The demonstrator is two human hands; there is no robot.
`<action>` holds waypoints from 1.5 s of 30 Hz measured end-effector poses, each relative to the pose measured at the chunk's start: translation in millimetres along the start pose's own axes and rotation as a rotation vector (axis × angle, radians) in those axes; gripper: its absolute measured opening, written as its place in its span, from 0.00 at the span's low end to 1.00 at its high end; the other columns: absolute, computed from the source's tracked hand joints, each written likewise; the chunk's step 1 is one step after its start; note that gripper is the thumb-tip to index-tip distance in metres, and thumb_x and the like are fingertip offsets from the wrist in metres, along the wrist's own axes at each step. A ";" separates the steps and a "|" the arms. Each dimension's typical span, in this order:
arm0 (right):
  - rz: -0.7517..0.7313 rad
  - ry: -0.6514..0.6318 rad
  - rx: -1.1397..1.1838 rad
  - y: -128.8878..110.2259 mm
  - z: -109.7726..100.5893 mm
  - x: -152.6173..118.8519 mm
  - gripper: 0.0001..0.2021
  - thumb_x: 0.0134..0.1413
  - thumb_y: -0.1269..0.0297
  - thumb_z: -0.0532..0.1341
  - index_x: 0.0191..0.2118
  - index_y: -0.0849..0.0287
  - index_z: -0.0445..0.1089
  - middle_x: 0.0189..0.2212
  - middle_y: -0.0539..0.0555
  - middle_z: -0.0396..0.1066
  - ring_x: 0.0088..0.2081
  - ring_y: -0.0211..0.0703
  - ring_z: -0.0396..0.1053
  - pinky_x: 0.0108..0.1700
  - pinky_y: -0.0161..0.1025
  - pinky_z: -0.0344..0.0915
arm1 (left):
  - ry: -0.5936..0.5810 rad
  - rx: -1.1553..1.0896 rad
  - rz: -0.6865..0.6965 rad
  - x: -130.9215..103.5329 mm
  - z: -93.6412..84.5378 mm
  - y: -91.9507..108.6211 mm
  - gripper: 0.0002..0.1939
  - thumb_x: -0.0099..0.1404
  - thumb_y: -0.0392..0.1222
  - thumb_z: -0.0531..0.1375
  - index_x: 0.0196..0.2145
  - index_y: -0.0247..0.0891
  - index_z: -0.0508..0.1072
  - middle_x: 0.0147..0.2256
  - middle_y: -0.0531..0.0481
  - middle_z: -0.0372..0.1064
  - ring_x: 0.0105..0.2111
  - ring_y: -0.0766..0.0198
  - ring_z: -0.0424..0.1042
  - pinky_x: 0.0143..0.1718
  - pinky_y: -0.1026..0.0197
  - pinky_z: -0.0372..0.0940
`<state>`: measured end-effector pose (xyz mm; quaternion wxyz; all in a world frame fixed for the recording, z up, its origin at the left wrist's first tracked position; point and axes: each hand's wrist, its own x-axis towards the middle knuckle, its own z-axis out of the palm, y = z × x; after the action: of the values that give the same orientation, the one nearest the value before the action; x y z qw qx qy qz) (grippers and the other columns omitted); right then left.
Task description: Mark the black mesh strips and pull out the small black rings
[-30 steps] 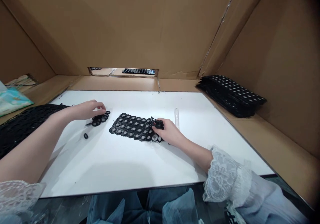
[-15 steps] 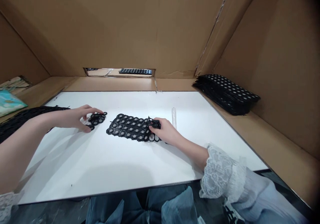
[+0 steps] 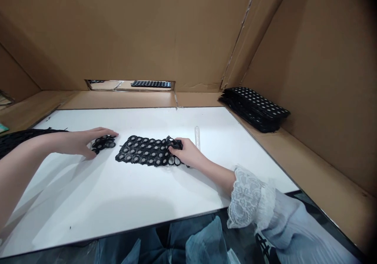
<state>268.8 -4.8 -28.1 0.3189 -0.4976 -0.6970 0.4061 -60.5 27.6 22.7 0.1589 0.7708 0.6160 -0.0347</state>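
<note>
A black sheet of joined rings with pale centres (image 3: 141, 152) lies flat on the white table. My right hand (image 3: 187, 152) is closed on its right end, pinching a bunched black bit between thumb and fingers. To the left, a small clump of the same black rings (image 3: 103, 143) rests on the table. Over that clump is my left hand (image 3: 85, 141), thumb and fingers spread apart around it; I cannot tell whether it touches the rings. Just beyond my right hand lies a clear narrow tube (image 3: 197, 137).
The white tabletop (image 3: 132, 201) has cardboard walls (image 3: 132, 32) around it, with a slot in the back one. A thick stack of black dotted sheets (image 3: 256, 109) sits at the right edge. More black material (image 3: 29, 136) lies at the left, partly behind my left arm.
The whole view has shifted, so things appear farther left. My left hand's fingers have straightened and spread more over the clump. My right hand keeps its hold on the sheet's end.
</note>
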 end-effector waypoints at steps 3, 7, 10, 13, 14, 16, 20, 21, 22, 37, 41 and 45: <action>0.001 0.004 0.007 -1.0 0.0 0.0 0.06 0.44 0.64 0.55 0.25 0.61 0.62 0.23 0.51 0.63 0.26 0.36 0.59 0.27 0.33 0.56 | -0.190 -0.017 0.107 6.7 -2.1 -9.8 0.33 0.46 0.38 0.54 0.53 0.46 0.59 0.54 0.52 0.56 0.50 0.56 0.58 0.47 0.62 0.55; 0.023 0.006 0.045 -2.4 -0.4 -1.0 0.06 0.44 0.63 0.55 0.24 0.61 0.61 0.20 0.49 0.60 0.23 0.34 0.58 0.25 0.32 0.54 | -0.013 0.118 0.154 7.9 -5.8 3.9 0.30 0.49 0.43 0.57 0.52 0.49 0.59 0.58 0.51 0.47 0.54 0.50 0.51 0.49 0.57 0.53; 0.061 -0.014 0.113 -5.7 -0.5 -2.2 0.06 0.45 0.64 0.55 0.24 0.60 0.59 0.17 0.46 0.57 0.19 0.31 0.55 0.21 0.31 0.53 | 0.224 0.079 0.222 -2.9 -2.8 49.6 0.25 0.56 0.53 0.54 0.50 0.45 0.61 0.53 0.47 0.56 0.48 0.54 0.59 0.43 0.59 0.56; 0.100 -0.028 0.236 -8.3 1.3 -3.5 0.06 0.46 0.65 0.55 0.25 0.60 0.57 0.18 0.46 0.57 0.16 0.29 0.54 0.17 0.29 0.51 | 0.191 -0.061 0.222 -16.3 12.7 107.8 0.21 0.61 0.57 0.45 0.43 0.41 0.63 0.31 0.50 0.68 0.28 0.63 0.66 0.29 0.64 0.57; 0.109 -0.039 0.277 -8.6 2.6 -4.1 0.05 0.46 0.65 0.56 0.26 0.60 0.57 0.18 0.45 0.57 0.15 0.29 0.54 0.16 0.29 0.51 | 0.168 -0.100 0.234 -19.3 20.6 124.8 0.22 0.61 0.58 0.45 0.44 0.40 0.62 0.27 0.51 0.67 0.25 0.64 0.65 0.25 0.65 0.55; 0.110 -0.067 0.348 -7.7 6.0 -5.3 0.05 0.47 0.65 0.56 0.28 0.60 0.58 0.18 0.45 0.57 0.14 0.29 0.55 0.15 0.29 0.52 | 0.138 -0.163 0.262 -22.0 38.3 150.0 0.26 0.59 0.59 0.47 0.47 0.38 0.58 0.24 0.51 0.66 0.22 0.63 0.64 0.22 0.65 0.52; 0.106 -0.095 0.439 -3.8 12.8 -7.5 0.05 0.49 0.64 0.55 0.31 0.60 0.58 0.16 0.45 0.58 0.15 0.31 0.58 0.15 0.28 0.55 | 0.155 -0.174 0.268 -18.4 63.7 164.7 0.29 0.56 0.59 0.51 0.46 0.34 0.56 0.24 0.48 0.66 0.22 0.60 0.64 0.20 0.65 0.50; 0.110 -0.100 0.448 -3.2 13.8 -7.9 0.05 0.50 0.64 0.54 0.31 0.60 0.58 0.15 0.45 0.58 0.15 0.31 0.58 0.15 0.28 0.55 | 0.163 -0.178 0.273 -17.1 65.7 163.1 0.27 0.57 0.58 0.51 0.46 0.34 0.57 0.25 0.48 0.65 0.22 0.60 0.64 0.20 0.65 0.50; 0.114 -0.109 0.452 -3.1 14.5 -8.3 0.05 0.50 0.64 0.54 0.32 0.59 0.58 0.15 0.45 0.58 0.16 0.31 0.59 0.15 0.28 0.55 | 0.161 -0.192 0.281 -16.1 66.1 160.5 0.25 0.59 0.56 0.50 0.46 0.34 0.57 0.25 0.49 0.65 0.22 0.60 0.64 0.20 0.65 0.50; 0.113 -0.173 0.485 -15.8 19.6 -18.4 0.10 0.50 0.66 0.54 0.37 0.57 0.51 0.21 0.42 0.57 0.15 0.27 0.55 0.16 0.28 0.51 | 0.218 -0.501 0.240 -23.8 76.8 158.8 0.20 0.64 0.49 0.45 0.51 0.39 0.55 0.36 0.46 0.68 0.36 0.56 0.69 0.33 0.60 0.60; 0.131 -0.186 0.519 -14.6 18.9 -17.9 0.09 0.49 0.68 0.54 0.36 0.57 0.51 0.22 0.43 0.60 0.15 0.27 0.55 0.16 0.28 0.51 | 0.191 -0.700 0.251 -19.6 76.2 154.7 0.13 0.65 0.47 0.43 0.43 0.41 0.59 0.32 0.51 0.69 0.33 0.62 0.68 0.34 0.62 0.59; 0.170 -0.198 0.524 -16.7 18.9 -19.7 0.09 0.48 0.72 0.53 0.36 0.58 0.51 0.23 0.46 0.62 0.17 0.27 0.56 0.17 0.27 0.51 | 0.241 -0.616 0.234 -17.0 73.2 149.8 0.10 0.64 0.45 0.45 0.37 0.40 0.61 0.28 0.53 0.68 0.30 0.63 0.66 0.31 0.62 0.57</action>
<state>251.4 -31.2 -23.0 0.3317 -0.4129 -0.5519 0.6441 89.8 -37.9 -12.1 0.3133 0.7505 0.5194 0.2625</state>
